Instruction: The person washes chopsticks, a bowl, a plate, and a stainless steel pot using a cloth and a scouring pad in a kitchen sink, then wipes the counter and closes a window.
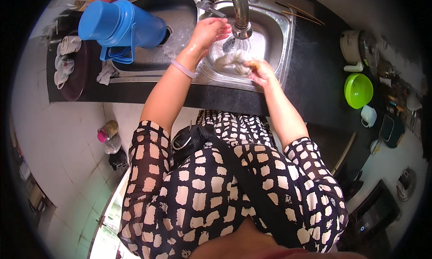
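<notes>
Water runs from the metal faucet (240,17) into the right basin (270,29) of a stainless steel double sink. Under the stream is a wet, whitish, soft-looking thing (240,69), perhaps a cloth; motion blurs it. My right hand (261,72) grips its right end at the basin's front edge. My left hand (212,32) is raised to the left of the spout, fingers extended, just below the faucet lever (216,12). Whether the fingertips touch the lever, I cannot tell. No object shows in the left hand. A pale bangle (183,68) rings the left wrist.
A blue lidded jug (128,26) lies tilted over the left basin (152,5). A crumpled grey cloth (107,74) and several cups (64,68) on a tray sit left. Chopsticks (305,14) lie behind right. A green bowl (358,90) and white cup (368,116) stand right.
</notes>
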A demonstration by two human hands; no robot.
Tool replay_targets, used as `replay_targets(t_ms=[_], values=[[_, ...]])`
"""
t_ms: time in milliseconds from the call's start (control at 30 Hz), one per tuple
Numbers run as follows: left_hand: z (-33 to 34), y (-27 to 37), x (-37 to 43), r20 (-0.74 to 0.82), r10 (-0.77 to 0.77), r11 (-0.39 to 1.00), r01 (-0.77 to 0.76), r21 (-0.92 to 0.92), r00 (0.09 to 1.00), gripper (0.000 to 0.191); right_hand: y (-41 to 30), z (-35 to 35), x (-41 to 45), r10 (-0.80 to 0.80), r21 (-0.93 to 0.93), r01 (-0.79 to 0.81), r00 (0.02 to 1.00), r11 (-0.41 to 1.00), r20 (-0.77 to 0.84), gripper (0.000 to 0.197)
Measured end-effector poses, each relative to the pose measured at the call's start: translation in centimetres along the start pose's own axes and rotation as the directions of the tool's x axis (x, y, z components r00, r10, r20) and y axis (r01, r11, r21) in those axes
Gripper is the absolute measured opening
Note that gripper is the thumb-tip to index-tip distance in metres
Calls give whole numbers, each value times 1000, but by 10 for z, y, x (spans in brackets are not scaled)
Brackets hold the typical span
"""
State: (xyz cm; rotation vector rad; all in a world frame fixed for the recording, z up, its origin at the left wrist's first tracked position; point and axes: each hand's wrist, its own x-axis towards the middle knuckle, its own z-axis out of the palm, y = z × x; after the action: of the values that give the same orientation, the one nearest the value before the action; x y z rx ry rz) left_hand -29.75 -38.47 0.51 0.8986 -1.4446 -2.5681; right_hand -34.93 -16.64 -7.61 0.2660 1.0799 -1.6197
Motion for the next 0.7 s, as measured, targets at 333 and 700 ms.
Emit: replay_targets(t_ms=[333,700], values=[[38,48,36,-145,453,890,-438,123,880,11,-4,32,-14,-353,152,368,928,917,-116,35],[17,-20,31,-61,-102,970,86,-229,993,36,1,58,-24,-364,31,388,888,921,-282,35]])
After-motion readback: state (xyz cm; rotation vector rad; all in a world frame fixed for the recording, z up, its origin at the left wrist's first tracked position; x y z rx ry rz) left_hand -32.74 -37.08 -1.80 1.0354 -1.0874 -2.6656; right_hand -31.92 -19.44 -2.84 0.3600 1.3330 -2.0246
